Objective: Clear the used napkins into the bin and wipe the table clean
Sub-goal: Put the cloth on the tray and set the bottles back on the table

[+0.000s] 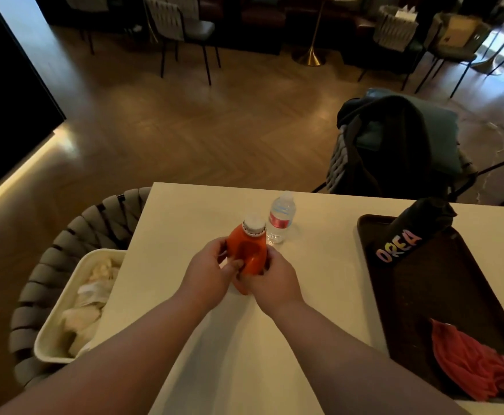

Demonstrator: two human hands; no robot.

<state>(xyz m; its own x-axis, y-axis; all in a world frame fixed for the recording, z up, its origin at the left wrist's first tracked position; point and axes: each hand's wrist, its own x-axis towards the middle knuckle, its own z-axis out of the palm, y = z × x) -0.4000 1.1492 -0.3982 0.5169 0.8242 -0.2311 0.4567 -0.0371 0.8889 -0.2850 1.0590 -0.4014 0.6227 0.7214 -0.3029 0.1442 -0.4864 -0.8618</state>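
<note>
An orange bottle with a white cap is held over the middle of the white table. My left hand grips its left side and my right hand wraps its lower right side. A white bin sits on the woven chair at the table's left edge, with crumpled white napkins inside. A red cloth lies crumpled at the near end of the dark brown tray on the right.
A clear water bottle stands just behind the orange bottle. A black bag with coloured letters lies on the tray's far end. A chair draped with dark clothing stands beyond the table's far right edge.
</note>
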